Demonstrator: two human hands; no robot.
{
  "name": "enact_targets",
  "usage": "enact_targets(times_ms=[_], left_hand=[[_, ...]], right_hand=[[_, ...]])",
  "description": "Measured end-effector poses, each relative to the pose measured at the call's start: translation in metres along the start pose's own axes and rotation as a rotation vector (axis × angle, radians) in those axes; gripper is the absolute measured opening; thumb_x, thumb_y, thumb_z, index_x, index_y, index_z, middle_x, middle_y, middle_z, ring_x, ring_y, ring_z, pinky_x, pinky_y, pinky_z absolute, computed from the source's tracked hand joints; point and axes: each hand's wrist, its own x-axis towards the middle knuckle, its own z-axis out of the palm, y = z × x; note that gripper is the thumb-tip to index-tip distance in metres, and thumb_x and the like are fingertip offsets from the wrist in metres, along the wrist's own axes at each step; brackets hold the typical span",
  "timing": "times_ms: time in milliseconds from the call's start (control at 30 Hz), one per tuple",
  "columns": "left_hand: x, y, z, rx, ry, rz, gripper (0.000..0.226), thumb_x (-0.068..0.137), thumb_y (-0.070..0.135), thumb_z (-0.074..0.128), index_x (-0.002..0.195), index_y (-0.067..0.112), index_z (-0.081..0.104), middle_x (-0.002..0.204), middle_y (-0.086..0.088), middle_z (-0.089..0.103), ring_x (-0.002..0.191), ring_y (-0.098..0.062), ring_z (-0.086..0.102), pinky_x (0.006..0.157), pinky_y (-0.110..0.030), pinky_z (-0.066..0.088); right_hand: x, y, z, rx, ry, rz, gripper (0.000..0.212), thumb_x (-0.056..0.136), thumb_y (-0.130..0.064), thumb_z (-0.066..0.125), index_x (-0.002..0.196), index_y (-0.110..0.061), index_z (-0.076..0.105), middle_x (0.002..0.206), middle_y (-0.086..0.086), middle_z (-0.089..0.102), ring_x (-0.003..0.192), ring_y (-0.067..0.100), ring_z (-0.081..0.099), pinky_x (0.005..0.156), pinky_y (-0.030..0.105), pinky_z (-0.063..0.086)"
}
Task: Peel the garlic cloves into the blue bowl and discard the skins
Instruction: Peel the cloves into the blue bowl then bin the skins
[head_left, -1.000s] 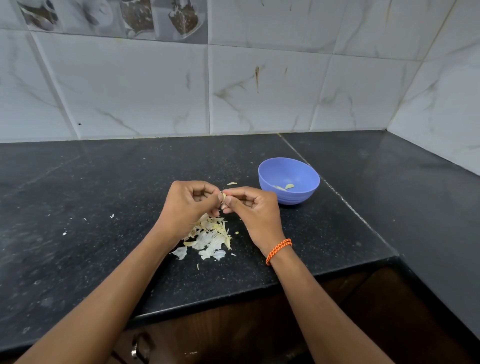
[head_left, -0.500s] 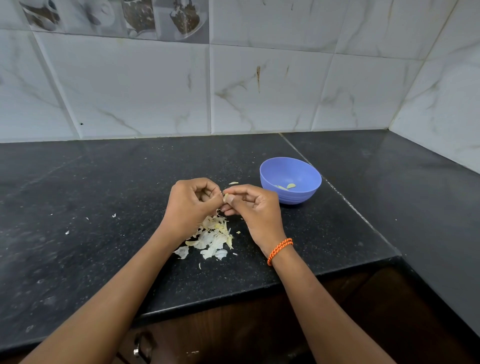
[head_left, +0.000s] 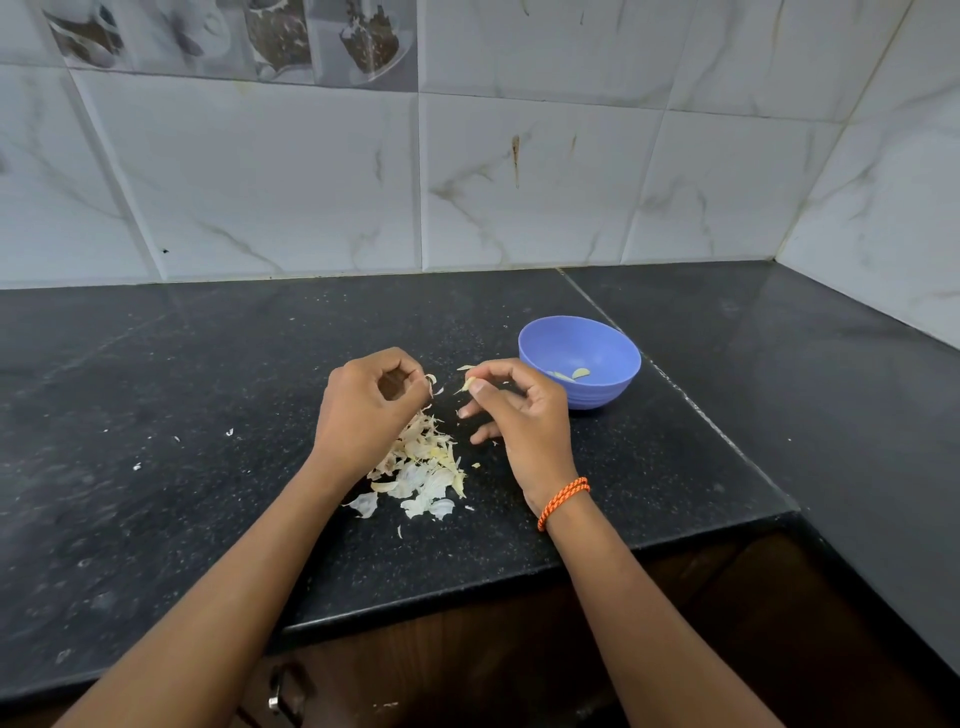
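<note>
Now 1 blue bowl (head_left: 597, 384) on black counter (head_left: 208, 364), approx 2 peeled cloves (head_left: 574, 373) inside. 1 heap of skins (head_left: 421, 467) lies btw wrists. Right hand (head_left: 519, 415) pinches garlic clove (head_left: 469, 383) w/ thumb + forefinger, other fingers loose. Left hand (head_left: 369, 410) curled, pinches skin scrap (head_left: 430, 379). Hands apart.

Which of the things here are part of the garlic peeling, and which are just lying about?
Part of the job:
blue bowl with peeled cloves
garlic clove pinched in the right hand
left hand
pile of skins

Just there:
orange wristband
black counter
cabinet handle
</note>
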Motion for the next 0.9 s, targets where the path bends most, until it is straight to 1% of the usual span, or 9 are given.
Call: enact_targets(times_ms=[133, 233, 333, 433, 533, 667, 700, 800, 900], left_hand=[[-0.004, 0.001, 0.001, -0.011, -0.075, 0.008, 0.017, 0.095, 0.016, 0.077, 0.102, 0.032, 0.078, 0.088, 0.012, 0.079, 0.084, -0.013, 0.076, 0.085, -0.049, 0.064], [-0.006, 0.009, -0.001, -0.205, -0.141, -0.028, 0.023, 0.097, 0.010, 0.078, 0.116, 0.023, 0.077, 0.094, 0.003, 0.083, 0.089, -0.022, 0.079, 0.092, -0.053, 0.063], [-0.007, 0.016, -0.002, -0.350, -0.163, -0.060, 0.033, 0.095, 0.005, 0.080, 0.125, 0.018, 0.074, 0.095, -0.006, 0.083, 0.088, -0.032, 0.080, 0.092, -0.050, 0.065], [-0.006, 0.016, 0.000, -0.342, -0.162, -0.054, 0.037, 0.093, 0.007, 0.083, 0.127, 0.019, 0.073, 0.093, -0.008, 0.082, 0.085, -0.036, 0.078, 0.088, -0.046, 0.065], [-0.006, 0.015, 0.001, -0.348, -0.139, -0.050, 0.039, 0.092, 0.003, 0.083, 0.126, 0.019, 0.074, 0.089, -0.008, 0.080, 0.077, -0.032, 0.075, 0.080, -0.041, 0.064], [-0.005, 0.014, 0.001, -0.376, -0.132, -0.032, 0.046, 0.091, -0.002, 0.081, 0.129, 0.022, 0.073, 0.087, -0.010, 0.078, 0.071, -0.031, 0.067, 0.078, -0.047, 0.061], [-0.005, 0.013, 0.002, -0.379, -0.134, -0.027, 0.047, 0.091, -0.003, 0.080, 0.130, 0.023, 0.072, 0.087, -0.010, 0.078, 0.069, -0.030, 0.065, 0.075, -0.046, 0.060], [-0.005, 0.013, 0.001, -0.377, -0.122, -0.019, 0.050, 0.090, -0.007, 0.077, 0.128, 0.025, 0.073, 0.085, -0.012, 0.075, 0.066, -0.026, 0.059, 0.069, -0.033, 0.054], [-0.005, 0.013, 0.002, -0.393, -0.127, -0.014, 0.052, 0.089, -0.012, 0.075, 0.127, 0.025, 0.074, 0.085, -0.015, 0.073, 0.068, -0.028, 0.058, 0.070, -0.034, 0.053]], right_hand=[[0.000, 0.003, 0.001, -0.038, 0.008, -0.022, 0.008, 0.099, -0.013, 0.075, 0.103, -0.007, 0.073, 0.100, 0.012, 0.076, 0.071, 0.021, 0.071, 0.052, 0.032, 0.054], [0.001, 0.005, 0.002, -0.082, 0.005, -0.045, 0.004, 0.099, -0.014, 0.075, 0.101, -0.010, 0.074, 0.102, 0.013, 0.075, 0.068, 0.017, 0.069, 0.050, 0.033, 0.050], [0.001, 0.005, 0.003, -0.132, 0.003, -0.061, 0.002, 0.098, -0.014, 0.075, 0.100, -0.013, 0.074, 0.107, 0.011, 0.074, 0.069, 0.016, 0.071, 0.049, 0.031, 0.051], [0.002, 0.006, 0.003, -0.144, -0.002, -0.061, 0.002, 0.098, -0.013, 0.075, 0.100, -0.011, 0.075, 0.110, 0.009, 0.074, 0.070, 0.017, 0.071, 0.049, 0.029, 0.051], [0.002, 0.007, 0.003, -0.166, -0.011, -0.060, 0.003, 0.098, -0.013, 0.075, 0.101, -0.011, 0.075, 0.113, 0.007, 0.072, 0.071, 0.016, 0.072, 0.050, 0.028, 0.051], [0.003, 0.007, 0.003, -0.179, -0.026, -0.069, 0.003, 0.098, -0.011, 0.074, 0.101, -0.010, 0.075, 0.113, 0.006, 0.072, 0.070, 0.015, 0.071, 0.050, 0.029, 0.052], [0.003, 0.007, 0.003, -0.180, -0.029, -0.069, 0.002, 0.098, -0.011, 0.074, 0.100, -0.010, 0.075, 0.113, 0.005, 0.072, 0.070, 0.015, 0.071, 0.050, 0.029, 0.052], [0.003, 0.007, 0.004, -0.189, -0.046, -0.066, 0.001, 0.097, -0.009, 0.075, 0.097, -0.010, 0.075, 0.109, 0.002, 0.071, 0.069, 0.015, 0.070, 0.051, 0.029, 0.051], [0.002, 0.007, 0.005, -0.194, -0.080, -0.055, 0.003, 0.096, -0.007, 0.073, 0.094, -0.009, 0.074, 0.103, 0.004, 0.069, 0.069, 0.014, 0.069, 0.052, 0.032, 0.051]])
